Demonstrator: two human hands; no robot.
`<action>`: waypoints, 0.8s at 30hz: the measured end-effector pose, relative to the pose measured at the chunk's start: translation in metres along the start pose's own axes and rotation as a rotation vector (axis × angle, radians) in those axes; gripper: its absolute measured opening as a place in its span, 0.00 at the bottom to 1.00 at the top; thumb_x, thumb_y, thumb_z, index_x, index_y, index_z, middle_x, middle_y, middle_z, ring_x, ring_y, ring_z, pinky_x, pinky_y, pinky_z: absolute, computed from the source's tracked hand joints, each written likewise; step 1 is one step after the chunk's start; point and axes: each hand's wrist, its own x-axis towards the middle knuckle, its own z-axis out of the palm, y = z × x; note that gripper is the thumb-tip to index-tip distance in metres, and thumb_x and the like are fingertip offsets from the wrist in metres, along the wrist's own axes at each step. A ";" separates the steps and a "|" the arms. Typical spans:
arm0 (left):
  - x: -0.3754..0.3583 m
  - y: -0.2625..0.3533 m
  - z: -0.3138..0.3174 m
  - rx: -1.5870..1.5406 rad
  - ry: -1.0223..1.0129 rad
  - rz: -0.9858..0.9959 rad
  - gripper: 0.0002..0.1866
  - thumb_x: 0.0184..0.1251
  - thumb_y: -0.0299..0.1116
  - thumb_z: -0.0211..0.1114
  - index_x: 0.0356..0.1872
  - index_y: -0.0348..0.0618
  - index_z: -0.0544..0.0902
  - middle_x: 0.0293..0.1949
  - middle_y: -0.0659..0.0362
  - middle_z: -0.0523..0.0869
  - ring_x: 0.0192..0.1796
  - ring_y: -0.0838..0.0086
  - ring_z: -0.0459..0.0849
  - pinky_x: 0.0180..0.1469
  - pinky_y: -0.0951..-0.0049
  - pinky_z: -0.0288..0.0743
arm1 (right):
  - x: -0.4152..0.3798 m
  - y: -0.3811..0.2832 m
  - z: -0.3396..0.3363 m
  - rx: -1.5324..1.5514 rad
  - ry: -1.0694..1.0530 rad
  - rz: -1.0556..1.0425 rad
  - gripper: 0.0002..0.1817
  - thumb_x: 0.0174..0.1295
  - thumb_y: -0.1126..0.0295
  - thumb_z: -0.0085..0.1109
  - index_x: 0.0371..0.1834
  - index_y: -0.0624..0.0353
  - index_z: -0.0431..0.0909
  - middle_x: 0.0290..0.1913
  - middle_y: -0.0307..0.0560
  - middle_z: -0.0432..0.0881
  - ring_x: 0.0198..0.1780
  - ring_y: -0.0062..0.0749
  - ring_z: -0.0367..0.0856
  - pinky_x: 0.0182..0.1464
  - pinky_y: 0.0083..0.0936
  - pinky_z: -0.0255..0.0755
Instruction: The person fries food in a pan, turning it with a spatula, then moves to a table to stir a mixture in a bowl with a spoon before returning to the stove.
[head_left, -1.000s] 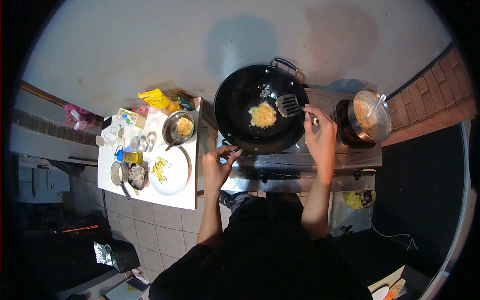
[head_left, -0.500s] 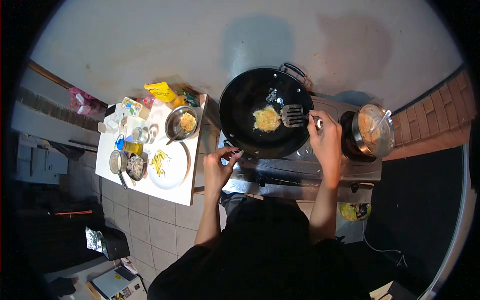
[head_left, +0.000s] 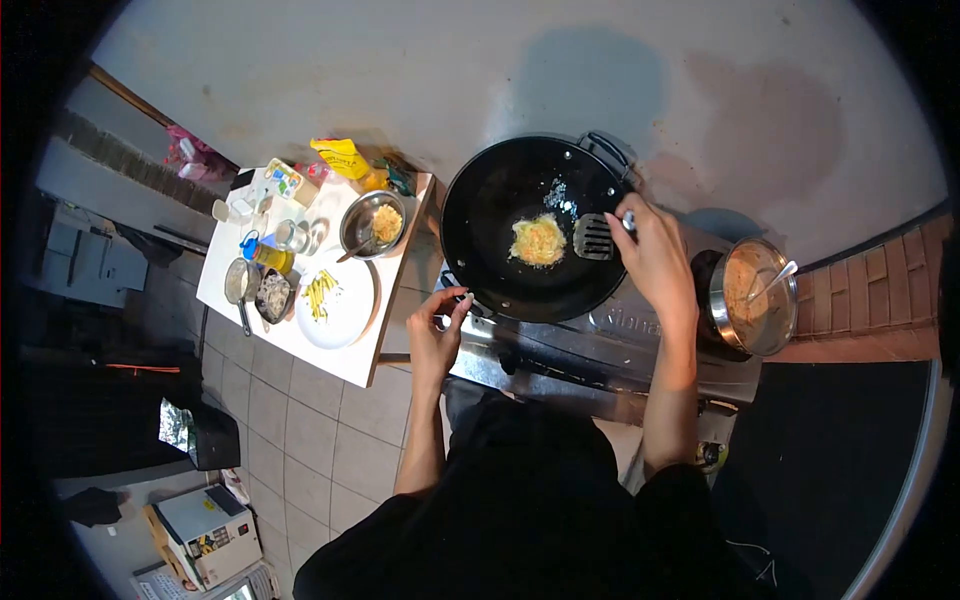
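Note:
A large black wok [head_left: 490,190] sits on the stove, tilted slightly in view. In its middle lies a small yellow-golden fried patty [head_left: 538,241], with oil pooled above it. My right hand [head_left: 655,255] is closed around the handle of a slotted spatula [head_left: 594,238], whose head is inside the wok just right of the patty, apart from it. My left hand [head_left: 437,325] pinches the wok's near-side loop handle, thumb and fingers closed on it.
A steel pot [head_left: 752,295] with orange-brown mixture and a spoon stands right on the stove [head_left: 640,350]. On the white table [head_left: 235,300] at left are a metal bowl [head_left: 372,225], a plate [head_left: 350,320] of green strips, an oil bottle [head_left: 268,254] and a small strainer [head_left: 240,285].
The view has turned and shifted slightly. The spatula head has moved a little away from the patty, still over the wok. My left hand stays at the wok handle.

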 end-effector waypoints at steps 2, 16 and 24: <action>0.000 0.002 0.004 0.005 0.051 0.015 0.09 0.59 0.31 0.70 0.38 0.39 0.86 0.23 0.58 0.83 0.26 0.78 0.78 0.30 0.76 0.69 | 0.010 0.004 0.005 0.019 -0.017 -0.047 0.10 0.61 0.71 0.59 0.32 0.68 0.70 0.28 0.62 0.76 0.32 0.58 0.75 0.35 0.39 0.68; 0.001 -0.006 0.000 -0.106 0.014 -0.195 0.14 0.57 0.35 0.74 0.25 0.36 0.80 0.22 0.63 0.80 0.27 0.83 0.76 0.31 0.80 0.69 | 0.027 0.019 0.014 0.055 -0.097 -0.026 0.13 0.62 0.68 0.59 0.29 0.67 0.69 0.20 0.63 0.70 0.27 0.60 0.72 0.32 0.41 0.65; 0.007 -0.007 -0.007 -0.025 -0.032 -0.198 0.16 0.56 0.39 0.74 0.25 0.34 0.84 0.22 0.59 0.83 0.26 0.79 0.78 0.34 0.75 0.73 | 0.023 0.019 0.013 0.084 -0.002 0.056 0.14 0.63 0.67 0.58 0.28 0.67 0.69 0.19 0.58 0.71 0.21 0.49 0.70 0.29 0.37 0.64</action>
